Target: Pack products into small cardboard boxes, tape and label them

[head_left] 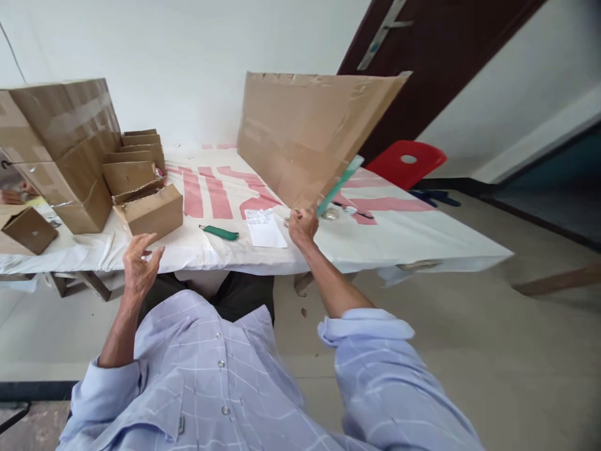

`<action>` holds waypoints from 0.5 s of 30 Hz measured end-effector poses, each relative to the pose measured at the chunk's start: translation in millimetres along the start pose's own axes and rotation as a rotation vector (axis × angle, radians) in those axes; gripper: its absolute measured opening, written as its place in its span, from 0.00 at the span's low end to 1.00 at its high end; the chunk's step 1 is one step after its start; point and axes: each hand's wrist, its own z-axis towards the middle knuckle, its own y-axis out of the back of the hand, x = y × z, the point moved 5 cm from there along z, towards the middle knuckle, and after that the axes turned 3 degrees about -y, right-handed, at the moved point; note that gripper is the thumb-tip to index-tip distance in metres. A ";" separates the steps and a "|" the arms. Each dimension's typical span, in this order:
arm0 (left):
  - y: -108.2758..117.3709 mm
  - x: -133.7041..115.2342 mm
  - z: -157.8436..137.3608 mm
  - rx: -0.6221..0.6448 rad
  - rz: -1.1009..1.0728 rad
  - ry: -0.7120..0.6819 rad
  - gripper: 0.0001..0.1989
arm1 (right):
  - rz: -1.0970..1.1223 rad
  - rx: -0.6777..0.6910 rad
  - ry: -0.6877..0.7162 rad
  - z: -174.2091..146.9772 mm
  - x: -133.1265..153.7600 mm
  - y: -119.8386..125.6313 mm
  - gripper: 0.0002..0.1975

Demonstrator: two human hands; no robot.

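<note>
My right hand (304, 225) is closed in a fist at the near lower corner of a large cardboard box (300, 138). What lies inside its fingers is hidden. A green strip (340, 186) slants up along the box's right side. My left hand (141, 263) hovers at the table's front edge, fingers curved and apart, holding nothing. Just beyond it lies a small open cardboard box (153, 214). Between my hands, a green box cutter (219, 233) and a white paper (265, 228) with print at its top rest on the table.
Taped boxes (66, 150) are stacked at left, beside a row of small open boxes (129, 175). A tape roll (330, 213) and dark scissors (354, 210) lie right of my right hand. A red chair (406, 163) stands behind the cloth-covered table (422, 241). Part of another person's hand (10, 196) shows at far left.
</note>
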 end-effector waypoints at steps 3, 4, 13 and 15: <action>28.8 27.4 21.3 -0.126 0.114 0.022 0.32 | 0.111 0.111 0.103 -19.7 29.6 -30.0 0.09; 36.0 40.1 29.8 -0.141 0.132 0.041 0.38 | 0.149 0.160 0.131 -27.7 40.4 -42.8 0.09; 28.4 143.4 101.6 0.058 -0.129 0.173 0.76 | 0.401 0.638 0.239 -100.8 126.7 -155.9 0.21; 22.9 147.0 108.6 0.096 -0.173 0.119 0.77 | 0.420 0.713 0.244 -110.9 137.0 -169.1 0.27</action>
